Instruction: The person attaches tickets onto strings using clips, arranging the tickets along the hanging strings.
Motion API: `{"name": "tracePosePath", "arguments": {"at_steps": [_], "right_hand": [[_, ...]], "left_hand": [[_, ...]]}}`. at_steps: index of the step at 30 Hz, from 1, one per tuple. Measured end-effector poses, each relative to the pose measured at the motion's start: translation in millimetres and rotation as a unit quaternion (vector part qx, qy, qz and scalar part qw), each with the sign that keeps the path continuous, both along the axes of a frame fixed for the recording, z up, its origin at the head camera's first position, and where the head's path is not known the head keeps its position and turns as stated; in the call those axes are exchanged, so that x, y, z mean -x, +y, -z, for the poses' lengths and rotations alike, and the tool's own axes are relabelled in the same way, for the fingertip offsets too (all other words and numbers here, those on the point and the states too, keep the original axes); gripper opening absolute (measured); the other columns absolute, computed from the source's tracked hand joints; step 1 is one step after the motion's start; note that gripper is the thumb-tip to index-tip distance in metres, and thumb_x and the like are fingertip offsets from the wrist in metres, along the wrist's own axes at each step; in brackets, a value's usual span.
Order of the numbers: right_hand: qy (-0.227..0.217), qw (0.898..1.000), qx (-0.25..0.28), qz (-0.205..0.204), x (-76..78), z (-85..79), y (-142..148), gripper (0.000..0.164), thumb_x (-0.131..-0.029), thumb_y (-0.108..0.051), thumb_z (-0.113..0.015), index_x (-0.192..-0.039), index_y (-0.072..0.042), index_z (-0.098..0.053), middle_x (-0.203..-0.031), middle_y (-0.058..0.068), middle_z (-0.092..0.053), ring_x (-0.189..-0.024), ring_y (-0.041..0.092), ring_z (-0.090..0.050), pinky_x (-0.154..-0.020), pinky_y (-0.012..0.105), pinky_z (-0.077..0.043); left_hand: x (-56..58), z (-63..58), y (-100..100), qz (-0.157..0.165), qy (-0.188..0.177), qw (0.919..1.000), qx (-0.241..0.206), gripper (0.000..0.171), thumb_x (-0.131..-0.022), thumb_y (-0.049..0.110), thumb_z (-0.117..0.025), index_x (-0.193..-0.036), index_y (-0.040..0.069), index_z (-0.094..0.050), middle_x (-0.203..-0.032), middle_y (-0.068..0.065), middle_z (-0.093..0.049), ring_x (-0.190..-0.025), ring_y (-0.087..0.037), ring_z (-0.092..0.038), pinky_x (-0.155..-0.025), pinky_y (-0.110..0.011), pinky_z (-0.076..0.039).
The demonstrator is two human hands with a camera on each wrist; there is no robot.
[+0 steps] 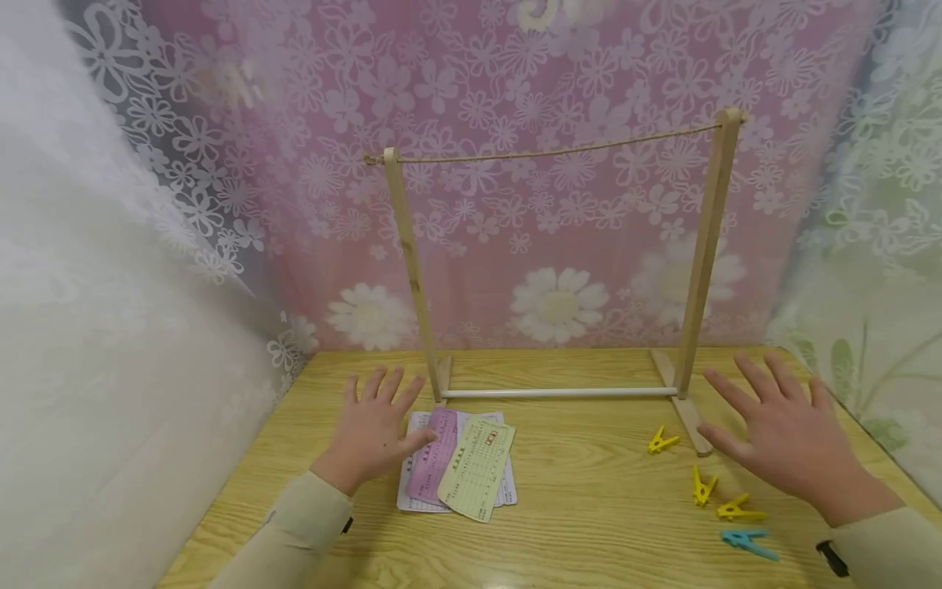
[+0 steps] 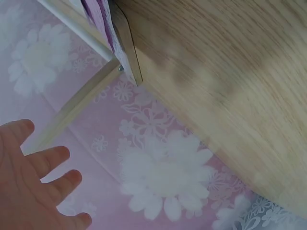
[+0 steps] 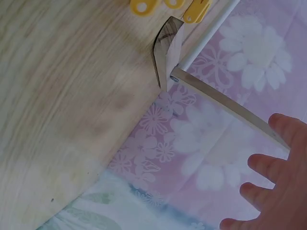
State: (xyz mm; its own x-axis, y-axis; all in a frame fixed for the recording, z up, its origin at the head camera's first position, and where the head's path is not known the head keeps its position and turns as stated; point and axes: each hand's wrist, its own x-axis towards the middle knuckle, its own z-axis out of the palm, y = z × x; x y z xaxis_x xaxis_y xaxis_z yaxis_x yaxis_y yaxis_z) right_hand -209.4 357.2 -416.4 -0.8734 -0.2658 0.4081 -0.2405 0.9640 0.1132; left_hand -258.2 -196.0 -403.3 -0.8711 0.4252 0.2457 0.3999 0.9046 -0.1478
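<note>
My left hand is spread over the left side of the table, its thumb overlapping the edge of a fanned stack of printed paper slips in the head view. On top lies a yellow-green slip, then a purple slip, with white sheets underneath. My right hand is spread at the right, holding nothing. Close to it lie several clothespins: yellow clothespins and a blue clothespin. Fingers of the left hand show straight and apart in the left wrist view.
A wooden frame stands at the back, with a left post, a right post, a white bottom rod and a twine line strung across the top. Floral curtains enclose the wood-grain table on the back and sides.
</note>
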Motion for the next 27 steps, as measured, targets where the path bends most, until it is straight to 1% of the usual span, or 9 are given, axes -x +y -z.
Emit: {"name": "tracePosePath", "arguments": {"at_steps": [4,7,11,15,19,21,24,27], "right_hand": [[0.003,1.000,0.002,-0.004,-1.1,2.4,1,0.082,-0.088,-0.066,-0.066,-0.152,-0.020,-0.045,-0.151,0.026,-0.037,-0.142,0.053,-0.022,-0.099,0.077,-0.018],[0.000,1.000,0.012,-0.013,-1.2,5.0,4,0.077,-0.088,-0.063,-0.068,-0.149,-0.019,-0.049,-0.149,0.026,-0.039,-0.140,0.054,-0.025,-0.099,0.075,-0.020],[-0.011,0.999,0.028,-0.021,-0.8,8.8,8,0.072,-0.089,-0.061,-0.069,-0.146,-0.020,-0.053,-0.147,0.026,-0.040,-0.137,0.054,-0.028,-0.097,0.073,-0.023],[-0.023,0.998,0.043,-0.032,-1.5,12.0,11,0.068,-0.089,-0.058,-0.070,-0.144,-0.021,-0.055,-0.143,0.025,-0.045,-0.129,0.053,-0.037,-0.096,0.070,-0.028],[-0.044,0.996,0.063,-0.046,-3.2,13.9,13,0.064,-0.090,-0.055,-0.071,-0.142,-0.019,-0.059,-0.136,0.024,-0.051,-0.118,0.051,-0.046,-0.092,0.068,-0.035],[-0.062,0.994,0.074,-0.048,-4.0,14.3,13,0.063,-0.091,-0.054,-0.070,-0.142,-0.019,-0.059,-0.132,0.023,-0.053,-0.114,0.050,-0.048,-0.089,0.068,-0.038],[-0.087,0.989,0.104,-0.061,-5.3,15.4,16,0.058,-0.092,-0.051,-0.071,-0.141,-0.020,-0.061,-0.127,0.017,-0.056,-0.110,0.045,-0.050,-0.084,0.064,-0.041],[-0.095,0.984,0.125,-0.086,-6.1,18.6,20,0.052,-0.092,-0.044,-0.074,-0.137,-0.021,-0.064,-0.119,0.009,-0.058,-0.103,0.034,-0.053,-0.078,0.057,-0.045]], "left_hand": [[2.2,3.6,3,0.020,-0.004,0.9998,-0.006,0.086,-0.092,0.078,-0.043,-0.161,0.026,-0.032,-0.158,-0.013,-0.037,-0.147,-0.040,-0.028,-0.113,-0.070,-0.011],[3.2,4.6,7,0.034,-0.009,0.9993,-0.013,0.083,-0.093,0.074,-0.048,-0.159,0.026,-0.034,-0.155,-0.012,-0.041,-0.145,-0.038,-0.031,-0.113,-0.069,-0.012],[3.8,4.1,12,0.057,-0.011,0.9980,-0.027,0.079,-0.093,0.071,-0.054,-0.157,0.026,-0.040,-0.148,-0.008,-0.048,-0.139,-0.034,-0.039,-0.114,-0.067,-0.017],[6.7,5.2,17,0.086,-0.023,0.9950,-0.044,0.076,-0.093,0.067,-0.059,-0.155,0.024,-0.043,-0.144,-0.004,-0.051,-0.134,-0.030,-0.044,-0.113,-0.062,-0.023],[10.9,5.4,23,0.103,-0.048,0.9924,-0.046,0.079,-0.093,0.072,-0.052,-0.156,0.024,-0.041,-0.145,-0.003,-0.051,-0.133,-0.028,-0.045,-0.112,-0.056,-0.029],[12.6,4.4,25,0.107,-0.067,0.9909,-0.049,0.082,-0.093,0.076,-0.047,-0.157,0.025,-0.039,-0.146,-0.004,-0.050,-0.135,-0.028,-0.045,-0.111,-0.057,-0.030],[15.8,3.3,29,0.110,-0.102,0.9867,-0.063,0.084,-0.091,0.078,-0.047,-0.157,0.027,-0.038,-0.147,-0.006,-0.050,-0.137,-0.030,-0.044,-0.110,-0.060,-0.032],[19.8,3.0,33,0.115,-0.137,0.9810,-0.076,0.082,-0.091,0.074,-0.054,-0.157,0.028,-0.038,-0.149,-0.006,-0.049,-0.139,-0.030,-0.042,-0.111,-0.058,-0.032]]}}
